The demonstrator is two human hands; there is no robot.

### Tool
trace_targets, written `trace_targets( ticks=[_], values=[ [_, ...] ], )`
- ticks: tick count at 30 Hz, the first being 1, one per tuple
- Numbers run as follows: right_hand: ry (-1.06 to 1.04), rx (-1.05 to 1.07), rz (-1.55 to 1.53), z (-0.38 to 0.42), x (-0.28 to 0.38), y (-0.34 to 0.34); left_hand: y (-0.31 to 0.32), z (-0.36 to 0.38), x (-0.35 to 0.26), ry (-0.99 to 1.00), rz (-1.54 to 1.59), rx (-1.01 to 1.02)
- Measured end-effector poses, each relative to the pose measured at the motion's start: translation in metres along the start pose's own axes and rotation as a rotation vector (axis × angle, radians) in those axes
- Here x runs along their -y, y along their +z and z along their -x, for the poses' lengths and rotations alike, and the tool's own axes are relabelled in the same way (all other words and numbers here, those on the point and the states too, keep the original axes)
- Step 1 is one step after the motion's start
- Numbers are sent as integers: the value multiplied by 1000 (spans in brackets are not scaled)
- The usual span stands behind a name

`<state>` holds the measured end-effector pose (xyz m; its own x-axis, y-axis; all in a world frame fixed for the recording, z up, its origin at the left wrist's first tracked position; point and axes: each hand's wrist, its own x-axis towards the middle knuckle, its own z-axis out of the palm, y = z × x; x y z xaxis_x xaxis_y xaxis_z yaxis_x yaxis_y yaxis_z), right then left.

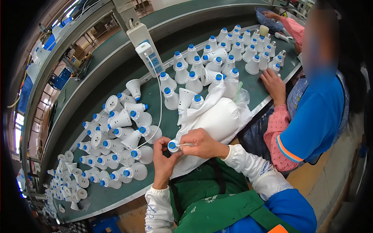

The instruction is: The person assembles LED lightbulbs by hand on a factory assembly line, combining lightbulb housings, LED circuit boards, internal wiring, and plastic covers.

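My left hand (pixel 164 160) is closed around a white cone-shaped bulb housing with a blue top (pixel 173 146), at the table's front edge. My right hand (pixel 203 143) is pinched beside that blue top; a thin pale piece shows at its fingertips, too small to name. The lower part of the housing is hidden by my fingers. Right behind my hands lies a white plastic bag (pixel 217 118) with a rounded white bulk in it. Several more white bulb housings (pixel 142 154) with blue tops crowd the table to the left of my hands.
Further housings stand upright (pixel 193 83) along the green table (pixel 260 91). A power strip (pixel 145 46) hangs over it, its white cable (pixel 160 101) running down among the housings. At right sits a co-worker (pixel 322 112), one hand on the table, the other by a blue bowl (pixel 268 19).
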<state>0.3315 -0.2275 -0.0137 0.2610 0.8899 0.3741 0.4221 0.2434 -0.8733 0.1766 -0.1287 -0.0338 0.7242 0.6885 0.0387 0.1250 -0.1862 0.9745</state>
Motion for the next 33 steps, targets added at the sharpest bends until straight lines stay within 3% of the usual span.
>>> trace_targets(
  ticks=[2, 5, 8, 14, 17, 19, 23, 26, 29, 33],
  values=[
    [1, 9, 5, 0, 0, 0, -4, -2, 8, -55, 59, 24],
    [2, -1, -15, 0, -2, 2, -4, -3, 2, 43, 22, 63],
    [25, 11, -17, 1, -5, 2, 4, 1, -9, 53, 4, -46],
    [7, -15, -2, 0, 0, 1, -6, -3, 1, -61, 103, 43],
    [26, 1, -24, 1, -6, 4, -5, -2, -6, 63, -149, 38],
    [16, -7, -21, 0, -5, 3, 3, 1, -8, 79, -115, -49],
    [2, -13, -17, 0, -3, 2, -4, -4, 10, -46, 42, 44],
    [-12, -27, -10, 0, -3, 3, -4, -5, 4, 45, 41, 100],
    [13, -10, -10, 0, -5, 4, 3, 0, -12, 83, -85, -12],
    [-16, -16, 11, 0, -2, 2, 4, -1, -1, -38, 90, 2]
  ],
)
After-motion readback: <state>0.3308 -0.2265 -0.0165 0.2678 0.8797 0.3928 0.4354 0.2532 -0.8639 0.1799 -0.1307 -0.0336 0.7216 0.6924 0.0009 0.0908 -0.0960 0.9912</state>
